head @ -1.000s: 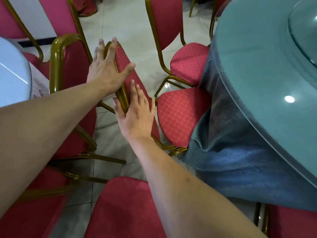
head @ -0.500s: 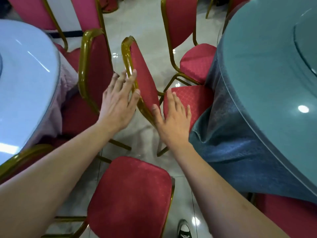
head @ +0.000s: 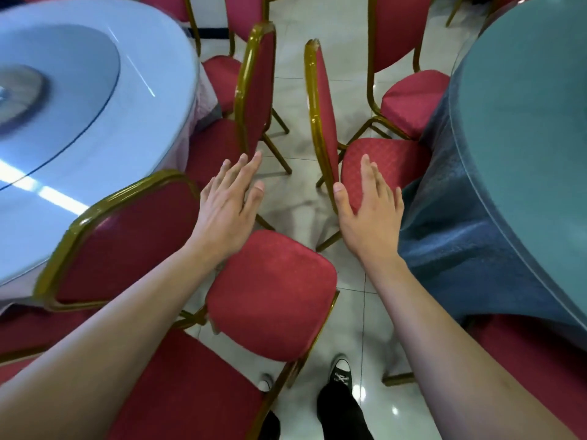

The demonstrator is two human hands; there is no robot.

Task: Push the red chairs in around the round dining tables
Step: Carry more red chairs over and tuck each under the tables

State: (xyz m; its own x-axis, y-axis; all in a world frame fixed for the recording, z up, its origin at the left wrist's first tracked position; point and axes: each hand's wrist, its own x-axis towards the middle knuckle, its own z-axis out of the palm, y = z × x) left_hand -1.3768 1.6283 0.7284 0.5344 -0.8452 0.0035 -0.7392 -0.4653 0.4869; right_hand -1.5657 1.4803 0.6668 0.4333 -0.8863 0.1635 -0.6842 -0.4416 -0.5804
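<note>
- On the left, the pale table (head: 79, 122) has a chair (head: 254, 90) tucked close against its cloth, and a nearer chair (head: 127, 236) with its back at the table's edge.
- The left hand (head: 227, 211) hangs flat with fingers spread over the gap, holding nothing and, as far as I can tell, touching nothing.
- Between the tables runs a narrow strip of tiled floor (head: 295, 192); chair legs poke into it, so there is little room to swing anything.
- The right hand (head: 368, 208) is also flat and loose, beside the middle chair (head: 324, 122), gripping nothing.
- That chair's seat already reaches the green table (head: 524, 138).
- I judge this chair about done; the front chair (head: 273, 290), well out in the aisle, needs pushing next.
</note>
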